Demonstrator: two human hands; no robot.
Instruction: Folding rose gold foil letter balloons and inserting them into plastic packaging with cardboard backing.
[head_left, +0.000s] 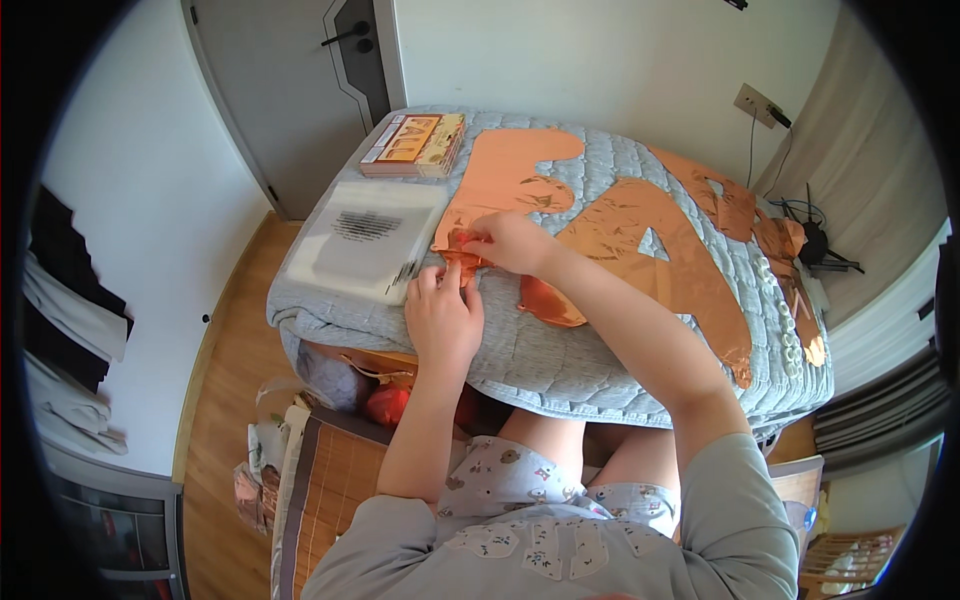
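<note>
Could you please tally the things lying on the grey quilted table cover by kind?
Copper foil letter balloons: 3 clearly seen, the first under both hands, the second, and a third; crumpled foil at the far end is unclear.
Clear plastic sleeve: 1
Flat printed pack: 1
Total: 5

A shiny copper-orange colour is shown by the flat foil letter balloons (640, 235), which are spread over a pale grey quilted cover (560, 365) stitched in a small wavy pattern. A translucent white plastic packet (365, 240) is marked with a block of dark print. A flat cardboard pack (415, 145) is coloured cream and orange. Grey sleeves are seen on a light grey top (540, 550) patterned with small pastel figures. The plank floor (225, 400) is tinted warm honey brown, and the door (290, 80) is painted grey.
</note>
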